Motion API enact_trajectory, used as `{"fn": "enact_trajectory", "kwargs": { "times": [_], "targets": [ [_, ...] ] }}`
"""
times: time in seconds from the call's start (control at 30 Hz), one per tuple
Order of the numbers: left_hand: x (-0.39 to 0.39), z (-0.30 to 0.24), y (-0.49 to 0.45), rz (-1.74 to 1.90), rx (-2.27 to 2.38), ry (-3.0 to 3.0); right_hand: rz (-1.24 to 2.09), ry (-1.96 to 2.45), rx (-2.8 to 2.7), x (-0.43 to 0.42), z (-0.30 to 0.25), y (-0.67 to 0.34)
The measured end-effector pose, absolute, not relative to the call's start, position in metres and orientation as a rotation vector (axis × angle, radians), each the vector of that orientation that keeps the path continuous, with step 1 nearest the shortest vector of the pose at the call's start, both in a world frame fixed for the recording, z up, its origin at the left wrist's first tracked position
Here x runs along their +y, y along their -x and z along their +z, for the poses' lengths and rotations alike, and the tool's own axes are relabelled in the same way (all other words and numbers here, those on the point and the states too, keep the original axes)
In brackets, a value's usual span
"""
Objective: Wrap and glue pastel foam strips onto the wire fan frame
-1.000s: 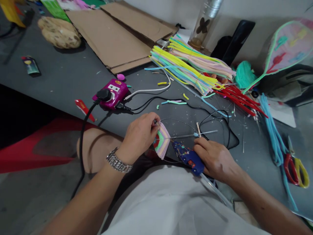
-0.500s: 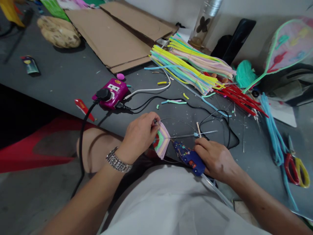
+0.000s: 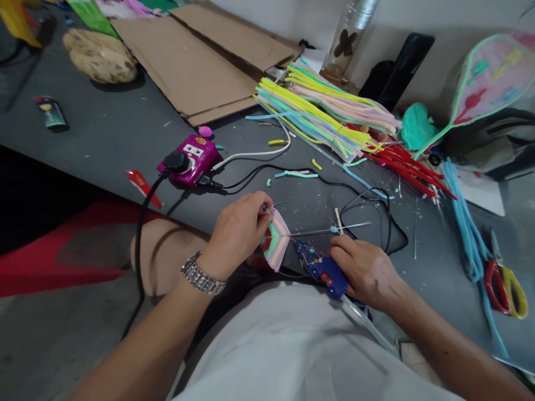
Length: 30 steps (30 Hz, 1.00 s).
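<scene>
Pinched in the left hand, the striped piece hasn't shifted, nor has the glue gun the right hand grips, so I judge gluing steady.

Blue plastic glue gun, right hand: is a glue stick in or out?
In: a long, translucent glue stick juts from the rear of the blue glue gun.

Scissors right of glue gun, cardboard behind socket box

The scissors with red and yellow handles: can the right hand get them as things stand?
Probably not straight away: the right hand holds the blue glue gun. Once freed, it could likely reach the scissors, which lie nearby.
</scene>
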State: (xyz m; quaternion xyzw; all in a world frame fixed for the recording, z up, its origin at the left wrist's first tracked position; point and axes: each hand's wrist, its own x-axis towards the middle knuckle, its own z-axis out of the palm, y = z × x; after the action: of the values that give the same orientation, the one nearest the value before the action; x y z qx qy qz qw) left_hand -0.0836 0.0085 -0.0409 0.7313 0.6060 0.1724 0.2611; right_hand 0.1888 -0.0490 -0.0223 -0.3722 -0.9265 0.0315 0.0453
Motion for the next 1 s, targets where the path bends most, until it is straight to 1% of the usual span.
{"fn": "enact_trajectory", "kwargs": {
  "times": [0.73, 1.0],
  "targets": [
    [0.0078, -0.0405, 0.0843, 0.443, 1.644, -1.996, 0.120, 1.173, -2.815, -0.0515, -0.0230, -0.1888],
    [0.0079, -0.0402, 0.0851, 0.491, 1.629, -2.022, 0.134, 1.161, -2.800, -0.0515, -0.0235, -0.1889]
  ]
}}
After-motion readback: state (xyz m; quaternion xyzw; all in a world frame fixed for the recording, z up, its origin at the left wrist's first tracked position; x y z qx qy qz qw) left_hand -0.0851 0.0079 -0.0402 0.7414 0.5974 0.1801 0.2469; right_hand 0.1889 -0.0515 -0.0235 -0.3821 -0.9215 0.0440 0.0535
